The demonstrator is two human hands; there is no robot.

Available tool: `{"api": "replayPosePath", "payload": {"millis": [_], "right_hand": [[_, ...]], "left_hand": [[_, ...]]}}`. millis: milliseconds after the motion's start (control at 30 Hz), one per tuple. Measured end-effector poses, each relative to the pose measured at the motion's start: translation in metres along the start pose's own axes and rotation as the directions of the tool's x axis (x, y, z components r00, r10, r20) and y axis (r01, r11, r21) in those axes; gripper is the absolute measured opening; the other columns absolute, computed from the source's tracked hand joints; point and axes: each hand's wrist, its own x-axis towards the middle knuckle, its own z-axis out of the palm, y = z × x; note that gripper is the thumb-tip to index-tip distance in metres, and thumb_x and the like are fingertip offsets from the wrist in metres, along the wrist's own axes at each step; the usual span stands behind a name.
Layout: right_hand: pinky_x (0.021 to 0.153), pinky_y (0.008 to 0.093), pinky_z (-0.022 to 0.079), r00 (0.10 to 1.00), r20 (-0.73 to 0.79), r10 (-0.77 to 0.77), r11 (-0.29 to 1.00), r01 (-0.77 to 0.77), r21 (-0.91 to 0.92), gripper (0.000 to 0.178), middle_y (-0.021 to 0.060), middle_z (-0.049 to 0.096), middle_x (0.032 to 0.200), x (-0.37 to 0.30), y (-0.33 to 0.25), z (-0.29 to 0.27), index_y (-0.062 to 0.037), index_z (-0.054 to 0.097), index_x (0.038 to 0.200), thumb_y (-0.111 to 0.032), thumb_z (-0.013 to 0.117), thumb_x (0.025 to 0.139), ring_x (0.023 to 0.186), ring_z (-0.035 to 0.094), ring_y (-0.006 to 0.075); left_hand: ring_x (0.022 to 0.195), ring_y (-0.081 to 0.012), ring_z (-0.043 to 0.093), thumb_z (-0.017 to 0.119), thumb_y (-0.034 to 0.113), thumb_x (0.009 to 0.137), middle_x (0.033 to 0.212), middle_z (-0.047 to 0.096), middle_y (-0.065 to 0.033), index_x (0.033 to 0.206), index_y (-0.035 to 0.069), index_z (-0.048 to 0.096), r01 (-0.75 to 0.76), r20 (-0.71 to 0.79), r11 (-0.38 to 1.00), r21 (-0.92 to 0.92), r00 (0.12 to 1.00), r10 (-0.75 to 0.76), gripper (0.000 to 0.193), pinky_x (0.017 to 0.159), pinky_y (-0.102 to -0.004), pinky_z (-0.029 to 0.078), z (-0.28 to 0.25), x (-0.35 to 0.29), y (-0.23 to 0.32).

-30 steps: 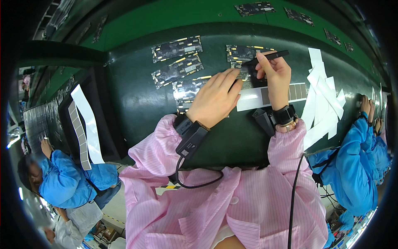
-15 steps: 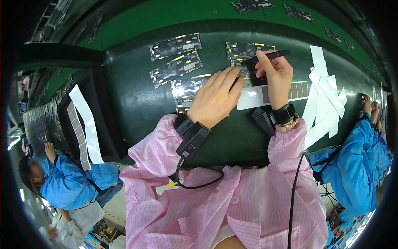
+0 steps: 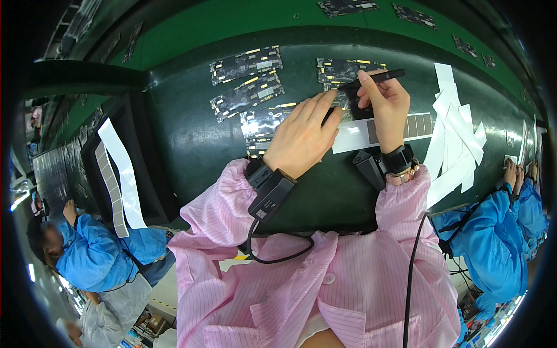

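Note:
My right hand (image 3: 387, 104) grips black tweezers (image 3: 383, 76) between thumb and fingers; their tips point left toward my left fingertips. My left hand (image 3: 304, 133) lies palm down, fingers stretched out over a circuit board (image 3: 342, 100), which the hands partly cover. A dark patch shows between its thumb and fingers; I cannot make out what it is. Under my right wrist runs a white strip with grey rectangular labels (image 3: 419, 126). Just beyond my hands is another dark circuit board (image 3: 351, 68). A shiny circuit board (image 3: 260, 124) sits left of my left hand.
Two more boards (image 3: 246, 65) lie at the far left. White backing strips (image 3: 455, 133) are piled on the right. A black tray (image 3: 152, 174) at left carries a label strip and a white strip. Boards rest on the green conveyor (image 3: 278, 23) behind. People in blue work on both sides.
Boards on the green conveyor have shifted slightly left. My hands and the tweezers have barely moved. The hands of the person at right have moved nearer that person's body.

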Motion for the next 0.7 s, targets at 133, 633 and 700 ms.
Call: {"api": "replayPosePath", "payload": {"millis": [133,633,700], "right_hand": [[0.047,0.0183,0.042,1.000,-0.002,0.002,1.000,-0.002,-0.005,0.016,0.0030,0.063,0.067,0.0002,-0.0006,-0.0002,0.0021,0.066,0.089,-0.012,0.070,0.085,0.052,0.054,0.0047],[0.047,0.0180,0.042,1.000,-0.015,0.000,0.999,0.001,0.045,0.015,0.0022,0.062,0.066,-0.0003,0.0002,0.0009,0.0019,0.066,0.089,-0.012,0.070,0.085,0.052,0.054,0.0041],[0.047,0.0181,0.041,1.000,-0.015,-0.002,0.999,0.002,0.044,0.015,0.0022,0.062,0.066,-0.0008,-0.0001,0.0011,0.0019,0.066,0.088,-0.012,0.070,0.085,0.052,0.054,0.0041]], "left_hand": [[0.113,-0.0318,0.051,0.066,0.014,0.080,0.130,0.045,-0.0168,0.115,0.002,0.053,-0.005,-0.006,1.000,0.018,1.000,0.005,0.040,0.092,-0.0407,0.045,0.0013,0.0022,0.0018],[0.109,-0.0334,0.053,0.065,0.013,0.081,0.126,0.046,-0.0167,0.116,0.003,0.055,0.049,-0.003,0.998,-0.038,0.999,-0.049,0.037,0.091,-0.0413,0.046,0.0027,-0.0003,0.0029],[0.108,-0.0333,0.053,0.064,0.013,0.081,0.126,0.046,-0.0166,0.116,0.003,0.055,0.054,0.009,0.998,-0.034,0.999,-0.054,0.037,0.090,-0.0414,0.046,0.0025,-0.0009,0.0032]]}}
